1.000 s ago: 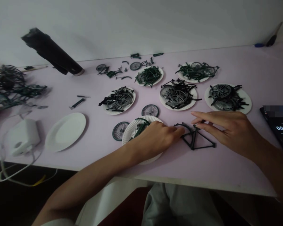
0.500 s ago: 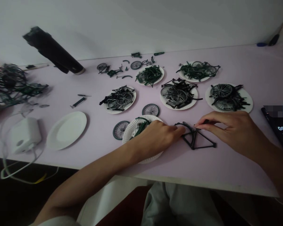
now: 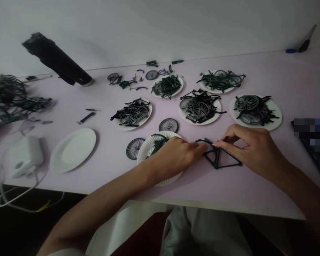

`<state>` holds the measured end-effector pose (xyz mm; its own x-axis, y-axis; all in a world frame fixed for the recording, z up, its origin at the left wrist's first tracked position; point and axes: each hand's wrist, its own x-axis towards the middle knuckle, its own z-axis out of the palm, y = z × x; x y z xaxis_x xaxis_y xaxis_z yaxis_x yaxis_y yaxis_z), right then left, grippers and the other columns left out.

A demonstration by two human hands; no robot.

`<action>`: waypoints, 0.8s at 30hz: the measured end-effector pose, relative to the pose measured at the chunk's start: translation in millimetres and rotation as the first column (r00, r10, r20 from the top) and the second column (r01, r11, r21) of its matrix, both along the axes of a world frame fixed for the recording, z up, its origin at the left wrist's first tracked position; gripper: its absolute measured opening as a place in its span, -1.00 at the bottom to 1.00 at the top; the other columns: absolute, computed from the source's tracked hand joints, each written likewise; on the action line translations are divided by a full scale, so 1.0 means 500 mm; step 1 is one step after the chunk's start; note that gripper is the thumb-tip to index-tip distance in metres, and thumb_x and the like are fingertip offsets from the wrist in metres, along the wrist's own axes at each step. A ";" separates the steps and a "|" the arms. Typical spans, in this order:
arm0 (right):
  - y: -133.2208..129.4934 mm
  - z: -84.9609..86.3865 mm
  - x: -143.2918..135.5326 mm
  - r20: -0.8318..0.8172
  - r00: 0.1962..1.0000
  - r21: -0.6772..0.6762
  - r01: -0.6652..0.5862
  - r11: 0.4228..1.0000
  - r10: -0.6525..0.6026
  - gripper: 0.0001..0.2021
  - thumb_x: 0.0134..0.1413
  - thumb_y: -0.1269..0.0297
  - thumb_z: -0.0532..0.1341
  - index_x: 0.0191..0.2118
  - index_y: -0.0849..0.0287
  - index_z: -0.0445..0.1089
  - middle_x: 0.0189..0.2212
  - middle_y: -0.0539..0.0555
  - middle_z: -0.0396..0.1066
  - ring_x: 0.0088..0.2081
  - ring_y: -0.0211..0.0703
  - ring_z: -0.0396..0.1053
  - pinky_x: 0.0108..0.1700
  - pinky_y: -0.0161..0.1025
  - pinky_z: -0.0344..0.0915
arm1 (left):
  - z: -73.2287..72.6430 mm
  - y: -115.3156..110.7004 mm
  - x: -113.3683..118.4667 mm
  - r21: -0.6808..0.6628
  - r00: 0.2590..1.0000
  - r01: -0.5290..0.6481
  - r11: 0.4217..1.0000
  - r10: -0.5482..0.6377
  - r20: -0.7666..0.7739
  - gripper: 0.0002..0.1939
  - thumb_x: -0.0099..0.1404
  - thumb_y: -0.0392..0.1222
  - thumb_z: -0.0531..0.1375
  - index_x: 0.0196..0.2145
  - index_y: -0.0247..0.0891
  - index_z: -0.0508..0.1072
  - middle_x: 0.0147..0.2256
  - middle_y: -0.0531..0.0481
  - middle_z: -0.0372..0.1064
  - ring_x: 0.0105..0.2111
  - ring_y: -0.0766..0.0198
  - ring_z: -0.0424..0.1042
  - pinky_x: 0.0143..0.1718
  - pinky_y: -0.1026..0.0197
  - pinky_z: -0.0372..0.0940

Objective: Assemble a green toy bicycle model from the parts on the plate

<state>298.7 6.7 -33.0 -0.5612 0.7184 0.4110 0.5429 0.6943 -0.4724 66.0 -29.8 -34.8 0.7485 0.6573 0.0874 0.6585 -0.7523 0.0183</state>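
Note:
A dark toy bicycle frame (image 3: 217,161) lies near the table's front, between my two hands. My left hand (image 3: 185,153) grips the frame's left end, where a curved fender piece shows. With thumb and index finger, my right hand (image 3: 246,144) pinches a small dark part (image 3: 226,139), too small to name, against the frame's top. Under my left wrist is a white paper plate (image 3: 142,153) with green bicycle parts (image 3: 158,142); my forearm hides some of it. Two loose spoked wheels lie by this plate, one wheel (image 3: 169,125) behind it and another wheel (image 3: 134,148) at its left.
Several paper plates piled with bicycle parts (image 3: 200,106) stand farther back. At left are a bare plate (image 3: 73,151), a white adapter (image 3: 28,156) with cables, a heap of bicycles (image 3: 8,96) and a black cylinder (image 3: 58,60). A phone (image 3: 312,153) lies at right.
My right thumb and fingertips have moved slightly left along the frame's top with the small part. My left hand keeps its grip. The whole view has shifted a little.

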 end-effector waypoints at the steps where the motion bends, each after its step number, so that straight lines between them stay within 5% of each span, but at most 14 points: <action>1: 0.001 -0.004 0.000 -0.003 1.000 0.017 -0.004 1.000 0.004 -0.77 0.18 0.21 0.33 -0.39 0.13 0.29 -0.53 -0.07 0.42 -0.53 -0.27 0.36 -0.47 -0.29 0.22 | -0.002 0.000 -0.001 0.009 1.000 0.005 1.000 -0.005 0.002 -0.67 0.56 -0.29 -0.17 -0.22 -0.32 0.35 -0.53 0.09 0.28 -0.64 0.36 0.13 -0.56 0.19 -0.05; 14: 0.011 0.002 0.007 -0.131 0.991 0.200 0.033 0.979 -0.006 -0.90 0.23 0.30 0.28 -0.31 0.11 0.35 -0.50 -0.06 0.46 -0.52 -0.28 0.39 -0.45 -0.31 0.25 | 0.003 0.004 0.001 0.089 0.999 0.025 0.996 -0.028 0.033 -0.67 0.56 -0.20 -0.07 -0.28 -0.30 0.40 -0.42 0.04 0.36 -0.56 0.34 0.28 -0.53 0.18 0.10; 19: 0.015 -0.009 0.009 -0.073 0.996 0.162 -0.042 0.986 0.054 -0.88 0.25 0.26 0.27 -0.29 0.15 0.36 -0.48 -0.03 0.48 -0.50 -0.29 0.41 -0.40 -0.32 0.26 | 0.036 0.001 0.010 0.110 0.999 -0.005 0.994 0.001 0.041 -0.70 0.53 -0.05 0.01 -0.04 -0.32 0.38 -0.15 -0.07 0.42 -0.45 0.26 0.40 -0.52 0.18 0.24; 22: 0.016 -0.009 0.011 -0.072 0.995 0.176 -0.050 0.983 0.063 -0.88 0.27 0.27 0.24 -0.29 0.16 0.36 -0.48 -0.02 0.48 -0.48 -0.28 0.43 -0.38 -0.32 0.26 | 0.045 -0.070 0.008 0.050 0.990 -0.012 0.999 0.005 0.142 -0.48 0.48 0.12 0.04 0.17 -0.34 0.26 0.07 -0.23 0.35 -0.15 0.10 0.47 -0.33 0.10 0.42; 24: 0.015 -0.005 0.014 -0.072 0.995 0.179 -0.059 0.982 0.073 -0.88 0.29 0.26 0.23 -0.29 0.16 0.36 -0.49 -0.03 0.47 -0.49 -0.29 0.41 -0.39 -0.32 0.25 | 0.017 -0.169 0.006 -0.151 0.981 0.104 0.983 -0.077 0.176 -0.44 0.44 0.15 0.10 0.25 -0.19 0.23 0.17 -0.18 0.29 0.06 0.03 0.40 -0.09 0.02 0.46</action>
<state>305.6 14.2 -35.7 -0.5663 0.5931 0.5723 0.4594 0.8037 -0.3782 69.1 -114.3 -26.2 0.7889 0.6032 0.1174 0.5651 -0.7872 0.2470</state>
